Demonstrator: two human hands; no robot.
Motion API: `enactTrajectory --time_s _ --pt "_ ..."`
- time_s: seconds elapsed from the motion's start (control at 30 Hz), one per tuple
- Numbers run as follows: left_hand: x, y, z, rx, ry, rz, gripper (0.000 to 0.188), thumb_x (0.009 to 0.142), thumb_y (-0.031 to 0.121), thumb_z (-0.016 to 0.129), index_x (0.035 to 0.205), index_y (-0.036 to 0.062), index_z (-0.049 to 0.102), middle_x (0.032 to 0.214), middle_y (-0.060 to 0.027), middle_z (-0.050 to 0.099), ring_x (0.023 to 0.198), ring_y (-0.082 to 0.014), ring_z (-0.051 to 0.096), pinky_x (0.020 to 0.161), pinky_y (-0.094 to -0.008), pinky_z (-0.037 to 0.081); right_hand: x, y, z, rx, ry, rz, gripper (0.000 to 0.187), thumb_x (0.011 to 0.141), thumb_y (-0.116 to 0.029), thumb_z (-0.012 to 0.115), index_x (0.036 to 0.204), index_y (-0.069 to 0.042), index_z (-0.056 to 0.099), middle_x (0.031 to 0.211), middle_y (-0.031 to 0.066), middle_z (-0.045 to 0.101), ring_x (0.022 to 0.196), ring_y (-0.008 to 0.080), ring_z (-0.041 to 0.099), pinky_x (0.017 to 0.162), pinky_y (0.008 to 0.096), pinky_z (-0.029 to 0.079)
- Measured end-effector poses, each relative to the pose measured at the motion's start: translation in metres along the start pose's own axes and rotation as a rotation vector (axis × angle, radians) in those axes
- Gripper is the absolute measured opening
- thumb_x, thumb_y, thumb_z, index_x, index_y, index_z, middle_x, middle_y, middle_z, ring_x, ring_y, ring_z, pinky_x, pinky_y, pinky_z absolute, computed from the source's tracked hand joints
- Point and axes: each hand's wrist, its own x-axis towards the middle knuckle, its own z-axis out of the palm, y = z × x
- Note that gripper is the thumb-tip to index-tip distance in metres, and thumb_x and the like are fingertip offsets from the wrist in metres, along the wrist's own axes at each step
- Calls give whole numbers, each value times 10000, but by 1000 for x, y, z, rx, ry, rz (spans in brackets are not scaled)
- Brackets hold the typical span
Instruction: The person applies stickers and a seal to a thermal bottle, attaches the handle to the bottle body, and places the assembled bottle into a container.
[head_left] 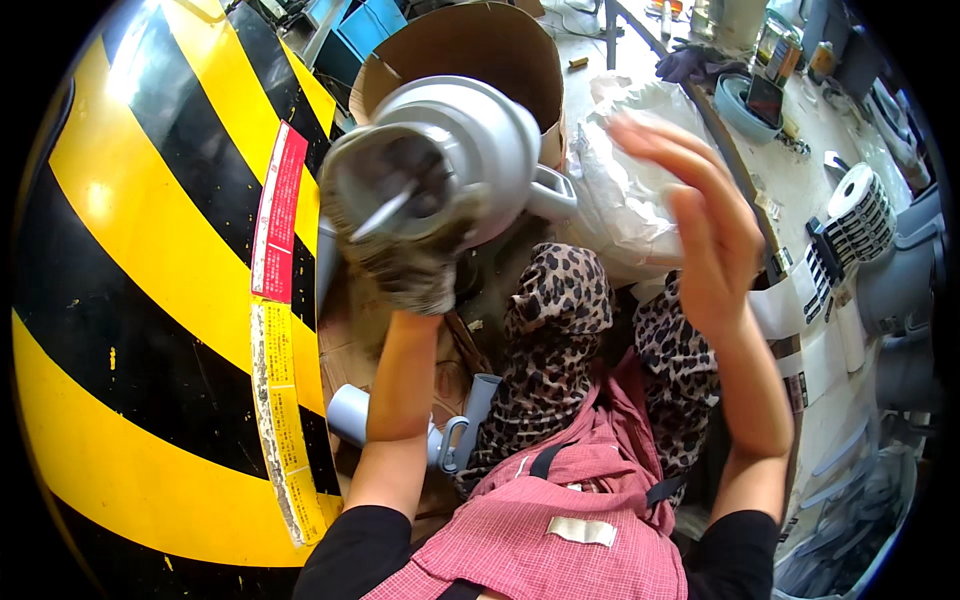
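My left hand [412, 265], in a worn, dirty work glove, grips a round grey moulded plastic part [490, 120] from below. The part has stepped rings, a wide opening toward the left with a dark inside, and a short loop or stub at its right. A pale strip crosses the opening; blur hides its details. My bare right hand [700, 210] is raised to the right of the part, apart from it. Its fingers are stretched out and smeared by motion, and nothing shows in them.
A large cardboard box [545, 70] stands behind the part, beside a white plastic bag [635, 185]. Left is a curved yellow-and-black striped panel [170, 250]. A workbench [745, 150] with a label roll [858, 190] runs along the right. Grey plastic parts [350, 412] lie below my left forearm.
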Motion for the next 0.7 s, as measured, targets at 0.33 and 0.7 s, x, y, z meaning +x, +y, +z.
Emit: enactTrajectory --time_s 0.33,0.7 --pt "-34 37 -50 -1147 -90 -224 860 874 555 718 1517 93 382 1489 -131 490 1361 -305 497 1147 -522 410 -183 -2 -65 232 309 828 251 1001 -134 543 1048 75 674 1012 97 697 897 144 641 824 262 483" --pt "-110 -61 -12 -1058 -463 -695 947 711 579 863 1360 12 472 1308 -150 585 1252 -275 578 1061 -444 504 -259 -85 21 480 -298 948 163 904 -76 615 994 52 658 796 38 641 701 121 591 585 302 454"
